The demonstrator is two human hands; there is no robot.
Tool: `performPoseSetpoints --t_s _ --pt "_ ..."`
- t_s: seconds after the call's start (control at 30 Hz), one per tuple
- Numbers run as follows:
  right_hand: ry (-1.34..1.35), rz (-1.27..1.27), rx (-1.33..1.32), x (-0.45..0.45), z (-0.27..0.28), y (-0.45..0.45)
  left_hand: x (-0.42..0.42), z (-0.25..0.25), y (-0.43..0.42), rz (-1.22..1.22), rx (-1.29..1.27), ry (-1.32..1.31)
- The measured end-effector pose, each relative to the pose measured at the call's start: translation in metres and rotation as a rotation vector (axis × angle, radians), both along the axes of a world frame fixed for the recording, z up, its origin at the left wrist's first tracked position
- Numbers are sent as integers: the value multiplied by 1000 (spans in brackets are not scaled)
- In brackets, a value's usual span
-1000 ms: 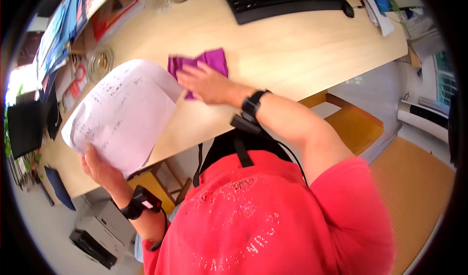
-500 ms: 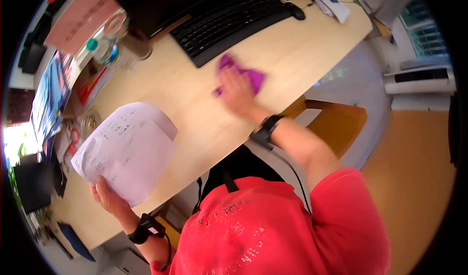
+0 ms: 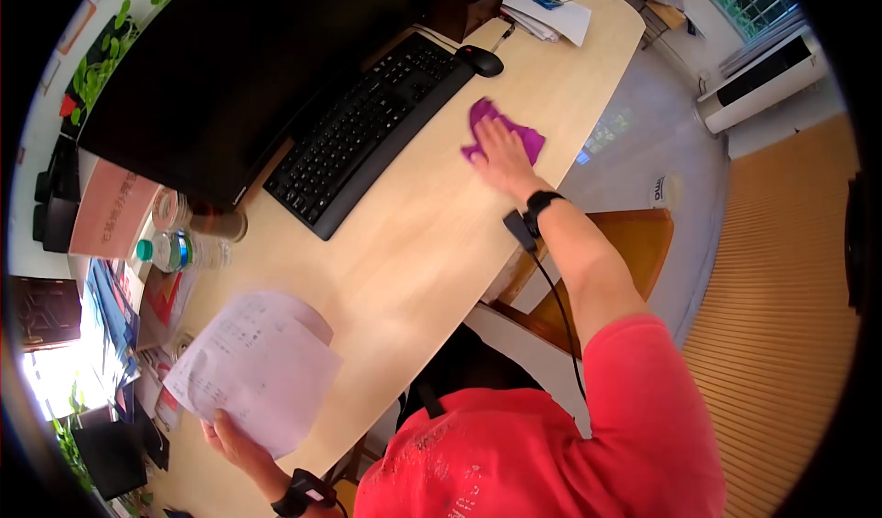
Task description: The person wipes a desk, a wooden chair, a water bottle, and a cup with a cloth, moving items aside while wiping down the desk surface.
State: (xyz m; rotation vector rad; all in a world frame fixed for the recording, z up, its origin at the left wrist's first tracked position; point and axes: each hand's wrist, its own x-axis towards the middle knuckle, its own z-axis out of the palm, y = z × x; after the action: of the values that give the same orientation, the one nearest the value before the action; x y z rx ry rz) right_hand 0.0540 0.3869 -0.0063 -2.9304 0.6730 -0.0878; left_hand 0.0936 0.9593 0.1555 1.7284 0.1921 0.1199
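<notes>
A crumpled purple cloth [image 3: 525,140] lies on the desktop [image 3: 404,233] near the desk's front edge, on the mouse side. My right hand [image 3: 503,158] holds the cloth down against the wood, fingers laid over it and part of the cloth hidden underneath. Off to the left, sheets of white paper [image 3: 262,362] with handwriting are gripped at their lower edge by my left hand [image 3: 234,444], thumb on top. The sheets bow upward at the far edge. Beneath them, the desk surface is hidden.
A black keyboard [image 3: 367,132] and mouse [image 3: 480,61] sit before a dark monitor [image 3: 239,68]. Bottles [image 3: 175,252] and a pink sign [image 3: 115,208] stand left. Papers [image 3: 551,15] lie at the far corner. A wooden chair [image 3: 634,242] is by the front edge.
My right hand and the cloth have moved along the desk, away from the keyboard's near corner toward the mouse side. My left hand still holds the paper. The camera view has turned.
</notes>
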Motion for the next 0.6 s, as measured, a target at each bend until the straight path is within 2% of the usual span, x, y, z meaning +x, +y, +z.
performPoseSetpoints --t_s 0.07,0.13,0.2,0.27,0.33,0.37,0.4,0.43,0.47,0.5,0.6 --pt "35 -244 48 26 -5 -3 1 -4 -9 -40 12 11" --pt "-40 -215 87 35 -2 38 5 -6 -21 -66 49 26" --pt "-147 72 193 21 -3 84 13 -2 -44 -96 0 47" --pt "-39 427 78 -8 16 113 22 -2 -66 -112 -9 58" --pt "-173 747 81 -23 -4 64 35 2 -89 -91 51 56" --pt "-296 607 284 -19 25 44 38 5 -96 -108 55 23" --pt "-353 472 104 -17 21 19 41 9 -105 -123 62 -11" --pt "-384 348 42 -13 7 -12 45 13 -114 -139 70 -46" --pt "-211 179 98 -3 15 -40 49 22 -122 -202 161 -65" --pt "-235 158 -174 -4 -2 -69 52 37 -130 -267 252 -76" --pt "-260 14 -163 4 -14 -110 54 75 -174 -363 608 -165"
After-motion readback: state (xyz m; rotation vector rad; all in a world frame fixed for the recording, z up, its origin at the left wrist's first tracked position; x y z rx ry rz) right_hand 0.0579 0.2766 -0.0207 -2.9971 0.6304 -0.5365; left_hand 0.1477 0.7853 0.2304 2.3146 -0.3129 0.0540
